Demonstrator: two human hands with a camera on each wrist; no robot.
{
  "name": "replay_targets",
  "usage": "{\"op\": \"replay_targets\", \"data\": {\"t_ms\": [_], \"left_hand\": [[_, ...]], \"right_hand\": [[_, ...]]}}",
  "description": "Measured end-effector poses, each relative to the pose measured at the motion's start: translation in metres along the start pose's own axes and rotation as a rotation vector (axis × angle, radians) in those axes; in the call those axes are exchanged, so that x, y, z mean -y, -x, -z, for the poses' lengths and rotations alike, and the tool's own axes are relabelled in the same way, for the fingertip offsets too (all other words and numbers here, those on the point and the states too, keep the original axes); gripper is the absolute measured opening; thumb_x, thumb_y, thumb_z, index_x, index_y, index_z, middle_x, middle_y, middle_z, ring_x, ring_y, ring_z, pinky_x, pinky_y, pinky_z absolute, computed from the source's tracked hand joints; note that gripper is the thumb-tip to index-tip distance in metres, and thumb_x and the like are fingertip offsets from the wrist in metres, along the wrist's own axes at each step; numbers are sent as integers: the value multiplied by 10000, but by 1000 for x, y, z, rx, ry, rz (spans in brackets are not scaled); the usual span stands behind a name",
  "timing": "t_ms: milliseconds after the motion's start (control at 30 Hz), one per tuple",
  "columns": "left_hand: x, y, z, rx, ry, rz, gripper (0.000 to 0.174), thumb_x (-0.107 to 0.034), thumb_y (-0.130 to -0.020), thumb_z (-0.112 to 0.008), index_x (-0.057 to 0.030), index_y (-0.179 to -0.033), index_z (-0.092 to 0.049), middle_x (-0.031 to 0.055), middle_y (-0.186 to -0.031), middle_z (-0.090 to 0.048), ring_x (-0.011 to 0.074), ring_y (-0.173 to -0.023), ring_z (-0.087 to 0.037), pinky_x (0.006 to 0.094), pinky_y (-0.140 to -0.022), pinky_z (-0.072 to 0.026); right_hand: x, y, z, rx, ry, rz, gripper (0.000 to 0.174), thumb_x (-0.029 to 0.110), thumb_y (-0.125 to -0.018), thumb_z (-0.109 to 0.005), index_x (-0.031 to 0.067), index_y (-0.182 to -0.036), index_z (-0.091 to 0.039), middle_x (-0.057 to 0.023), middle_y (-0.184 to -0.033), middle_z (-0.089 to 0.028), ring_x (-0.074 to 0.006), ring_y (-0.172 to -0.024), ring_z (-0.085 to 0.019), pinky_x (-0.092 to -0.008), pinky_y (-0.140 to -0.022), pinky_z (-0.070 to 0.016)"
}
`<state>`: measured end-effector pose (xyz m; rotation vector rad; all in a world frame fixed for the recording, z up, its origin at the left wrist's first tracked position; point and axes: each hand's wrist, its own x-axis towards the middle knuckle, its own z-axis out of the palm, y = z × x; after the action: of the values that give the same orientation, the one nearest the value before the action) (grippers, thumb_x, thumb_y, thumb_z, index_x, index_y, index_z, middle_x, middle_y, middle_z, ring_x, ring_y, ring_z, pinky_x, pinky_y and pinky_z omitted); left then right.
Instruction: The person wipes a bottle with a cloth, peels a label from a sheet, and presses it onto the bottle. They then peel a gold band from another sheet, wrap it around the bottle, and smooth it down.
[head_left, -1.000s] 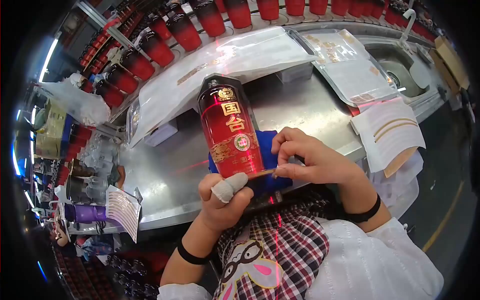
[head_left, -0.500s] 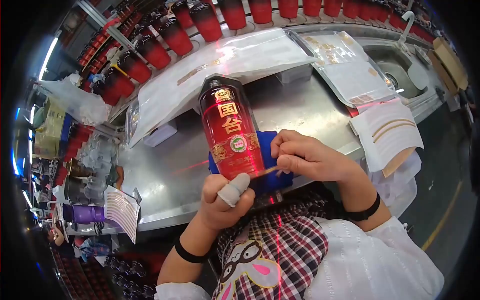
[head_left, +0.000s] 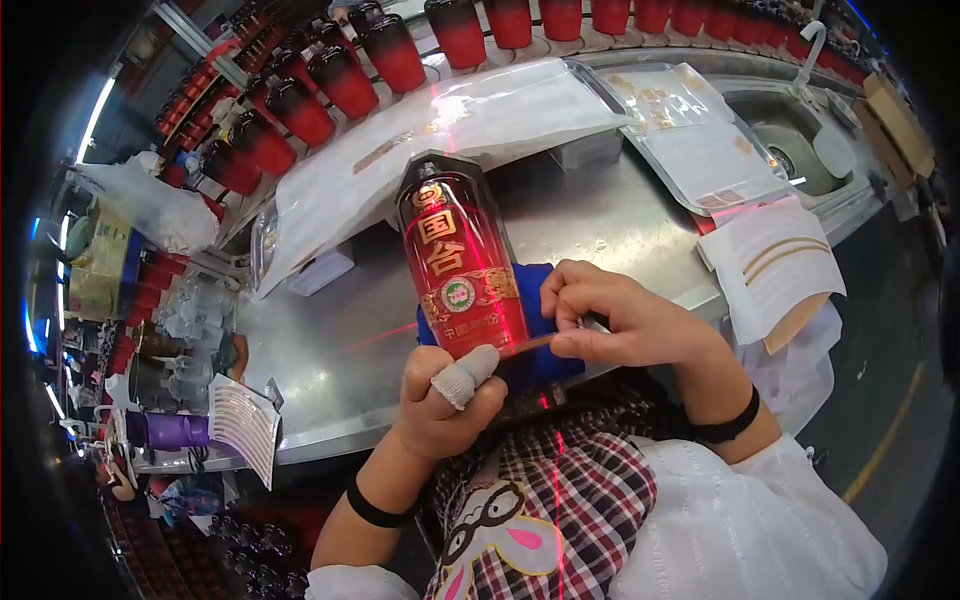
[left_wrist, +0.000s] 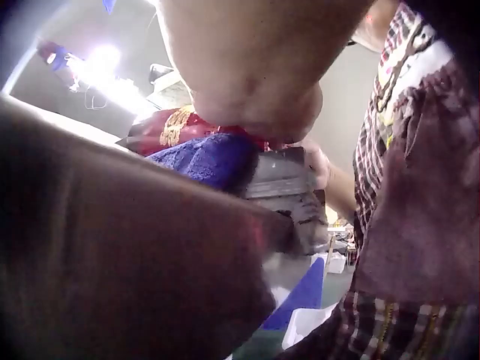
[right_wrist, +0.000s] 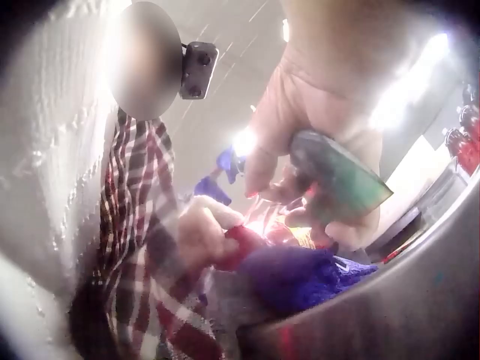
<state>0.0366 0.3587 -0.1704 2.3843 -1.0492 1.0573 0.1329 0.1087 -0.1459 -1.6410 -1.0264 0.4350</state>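
Observation:
A red bottle [head_left: 458, 265] with gold characters leans away from me over a blue cloth [head_left: 540, 300] on the steel bench [head_left: 620, 220]. My left hand [head_left: 445, 395], its thumb wrapped in a bandage, grips the bottle's base from below. My right hand [head_left: 610, 320] pinches a thin tan strip [head_left: 530, 344] against the bottle's lower edge. In the right wrist view the right hand [right_wrist: 315, 142] also holds a flat greenish piece [right_wrist: 341, 176]. The left wrist view shows the bottle [left_wrist: 172, 127] on the blue cloth [left_wrist: 202, 157], with a dark block [left_wrist: 281, 184] beside it.
Rows of red bottles [head_left: 390, 50] line the back of the bench. White sheets on trays [head_left: 450, 120] lie behind the bottle. A sink [head_left: 800, 135] sits at the far right, label sheets [head_left: 780, 265] hang at the right edge, and more labels [head_left: 245, 420] at the left front.
The bottle has turned and tipped slightly to the left, so its label faces more leftward. Both hands keep their hold near the base.

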Motion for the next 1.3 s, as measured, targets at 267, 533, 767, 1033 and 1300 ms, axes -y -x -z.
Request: {"op": "replay_targets", "data": {"t_ms": [267, 533, 767, 1033, 1300], "left_hand": [[3, -6, -6, 10, -69, -127, 276, -55, -552, -751, -138, -804, -673, 17, -1195, -590, 235, -916, -495, 355, -687, -429], [-2, 4, -4, -37, -27, 1, 233, -70, -612, -753, -170, -808, -676, 13, -1194, -618, 219, -939, -493, 349, -674, -454], [-1, -7, -4, 8, -32, -46, 230, -78, -603, -751, -168, -801, -675, 14, -1185, -622, 224, -953, -486, 357, -703, -448], [-4, -1, -5, -18, -112, -30, 220, -74, -583, -742, -147, -778, -670, 28, -1184, -597, 241, -944, -491, 361, -698, -435], [-4, 5, -5, -27, -6, 58, 252, -68, -562, -752, -153, -786, -673, 14, -1189, -619, 218, -919, -497, 348, -673, -446]], "right_hand": [[-1, -4, -2, 5, -14, -37, 220, 181, -885, -699, 46, -788, -554, -61, -1037, -525, -165, -963, -484, -300, -848, -403], [-2, -2, -2, -8, -12, -31, 220, 208, -906, -682, 28, -834, -577, -68, -1008, -528, -187, -951, -497, -312, -839, -414], [-4, -2, -3, -32, -8, -1, 234, 214, -901, -679, -6, -890, -600, -91, -957, -545, -235, -939, -524, -347, -846, -427], [-6, -3, -3, -25, 2, -9, 235, 212, -900, -680, -8, -880, -600, -95, -959, -549, -240, -943, -529, -353, -847, -432], [-5, -1, -5, -33, -4, -12, 227, 207, -897, -679, -6, -879, -605, -99, -956, -555, -247, -944, -532, -355, -849, -432]]}}
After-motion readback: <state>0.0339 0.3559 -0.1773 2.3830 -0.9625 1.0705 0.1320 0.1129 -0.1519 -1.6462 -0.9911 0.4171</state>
